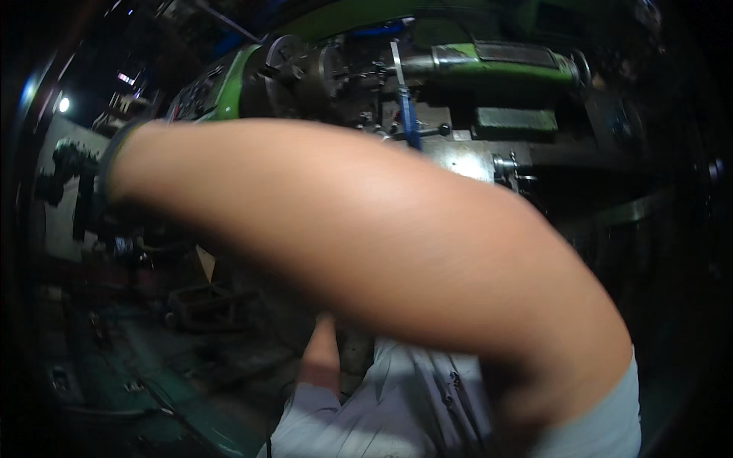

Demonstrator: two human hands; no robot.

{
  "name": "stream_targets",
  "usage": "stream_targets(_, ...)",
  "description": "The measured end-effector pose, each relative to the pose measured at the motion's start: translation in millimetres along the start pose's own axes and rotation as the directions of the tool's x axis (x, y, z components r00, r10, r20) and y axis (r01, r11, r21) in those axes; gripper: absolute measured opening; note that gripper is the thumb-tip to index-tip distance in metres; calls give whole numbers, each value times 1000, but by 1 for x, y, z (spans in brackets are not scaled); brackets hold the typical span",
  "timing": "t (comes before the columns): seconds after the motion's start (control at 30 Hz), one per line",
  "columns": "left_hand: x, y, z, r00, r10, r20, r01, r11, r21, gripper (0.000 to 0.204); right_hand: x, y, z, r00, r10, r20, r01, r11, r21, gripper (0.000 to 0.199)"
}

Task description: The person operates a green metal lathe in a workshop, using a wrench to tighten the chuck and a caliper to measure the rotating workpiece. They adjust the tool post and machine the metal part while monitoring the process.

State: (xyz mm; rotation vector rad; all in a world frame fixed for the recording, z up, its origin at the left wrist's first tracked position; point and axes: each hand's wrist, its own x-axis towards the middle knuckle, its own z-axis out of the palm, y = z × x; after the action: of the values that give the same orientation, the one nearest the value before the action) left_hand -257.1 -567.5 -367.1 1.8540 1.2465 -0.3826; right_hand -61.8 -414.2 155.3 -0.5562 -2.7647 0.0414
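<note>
My right forearm (366, 229) sweeps large and blurred across the view, from a pale sleeve (603, 424) at lower right to the upper left. A dark band (114, 164) circles its wrist. Past the band I see only dark shapes, and no fingers can be made out. Part of my left arm (322, 355) shows below, and its hand is hidden behind the right forearm. Beyond the forearm is a green metal lathe, with its round chuck (330, 70) and green tailstock (508, 65). A long tool with a blue handle (408, 118) stands near the lathe's middle.
A lever with a dark ball knob (444, 130) sticks out near the lathe carriage. A bright metal surface (467, 164) lies by the forearm. At lower left, a dark metal frame (206, 305) stands on the greenish floor (153, 404). A lamp (64, 104) glows at far left.
</note>
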Motion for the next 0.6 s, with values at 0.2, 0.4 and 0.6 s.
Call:
stream_targets(0.2, 52, -71, 25, 995, -23, -97, 30, 997, 67, 50, -159, -29, 51, 917, 385, 105, -398, 861, 317, 28)
stream_targets(0.4, 80, -89, -30, 990, -138, 26, 138, 990, 14, 59, -340, -100, 104, 392, 824, 408, -724, 3, 690, 22)
stream_targets(0.6, 79, -165, -60, 971, -231, 62, 212, 951, 224, 62, -443, -165, 223, -212, 958, -193, -649, 9, 761, 20)
